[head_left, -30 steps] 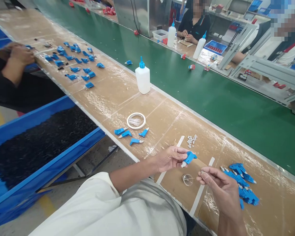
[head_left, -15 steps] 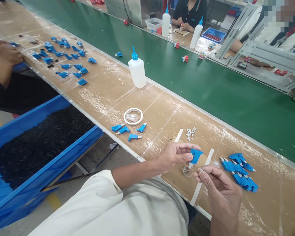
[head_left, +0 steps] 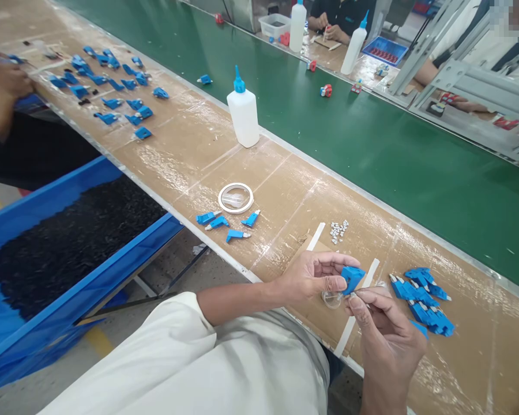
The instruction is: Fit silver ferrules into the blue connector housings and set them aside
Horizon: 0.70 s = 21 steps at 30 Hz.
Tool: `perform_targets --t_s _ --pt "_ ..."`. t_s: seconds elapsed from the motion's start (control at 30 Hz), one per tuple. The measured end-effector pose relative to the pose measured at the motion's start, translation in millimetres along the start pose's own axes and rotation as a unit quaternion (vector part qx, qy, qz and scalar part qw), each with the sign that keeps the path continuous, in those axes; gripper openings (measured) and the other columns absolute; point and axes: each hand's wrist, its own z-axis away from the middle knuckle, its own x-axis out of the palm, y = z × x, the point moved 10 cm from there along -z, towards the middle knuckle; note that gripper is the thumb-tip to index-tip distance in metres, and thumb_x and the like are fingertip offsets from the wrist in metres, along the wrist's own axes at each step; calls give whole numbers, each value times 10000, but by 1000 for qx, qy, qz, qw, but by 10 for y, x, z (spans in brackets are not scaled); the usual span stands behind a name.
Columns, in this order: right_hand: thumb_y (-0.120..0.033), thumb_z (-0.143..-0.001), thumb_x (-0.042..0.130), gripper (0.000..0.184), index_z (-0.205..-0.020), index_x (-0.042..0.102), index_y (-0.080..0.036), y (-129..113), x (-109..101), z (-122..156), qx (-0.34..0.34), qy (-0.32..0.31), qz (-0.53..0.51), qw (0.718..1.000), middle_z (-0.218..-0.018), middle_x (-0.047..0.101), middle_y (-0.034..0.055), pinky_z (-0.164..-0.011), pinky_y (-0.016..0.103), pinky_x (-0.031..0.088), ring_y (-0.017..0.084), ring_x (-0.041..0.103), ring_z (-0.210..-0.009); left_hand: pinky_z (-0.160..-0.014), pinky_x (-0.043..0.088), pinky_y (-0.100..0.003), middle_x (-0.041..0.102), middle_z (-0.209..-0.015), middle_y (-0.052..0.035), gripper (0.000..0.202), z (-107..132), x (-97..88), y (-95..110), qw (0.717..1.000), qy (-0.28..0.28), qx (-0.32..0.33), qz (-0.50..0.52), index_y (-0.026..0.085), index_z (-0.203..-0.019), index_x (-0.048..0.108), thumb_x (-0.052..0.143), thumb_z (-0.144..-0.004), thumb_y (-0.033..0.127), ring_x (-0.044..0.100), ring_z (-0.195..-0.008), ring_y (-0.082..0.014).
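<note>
My left hand [head_left: 313, 276] pinches a small blue plastic part [head_left: 352, 279] between thumb and fingers above a cardboard pad. Close against its lower end is my right hand [head_left: 383, 323], its thumb and index finger pressed together; whatever lies between them is too small to make out. Under the left hand sits a small clear round dish [head_left: 331, 300], partly hidden. A heap of blue parts with pale tips [head_left: 424, 300] lies to the right of my right hand. Small grey-white pieces [head_left: 339, 231] lie beyond the pad.
Left of my hands are a white tape roll [head_left: 236, 198] and several blue parts [head_left: 237, 235]. A white bottle [head_left: 243, 115] stands beside the green conveyor belt [head_left: 372, 155]. A blue bin [head_left: 69, 248] of black pieces stands below the table edge. Co-workers' hands [head_left: 2, 80] are at far left and across.
The blue part in my left hand has turned and come against my right fingertips, closing the small gap between the hands. The view has shifted slightly.
</note>
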Motion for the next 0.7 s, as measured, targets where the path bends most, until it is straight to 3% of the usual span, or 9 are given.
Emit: perform_targets --t_s 0.7 --pt "-154 -825 764 70 -847 749 -219 27 1 -1 -17 19 33 999 -759 659 10 -563 257 505 142 616 -663 -937 537 -318 752 -1113 -134 591 -41 -29 50 999 -3 18 -30 155 -1211 723 838 -741 494 716 -1029 -225"
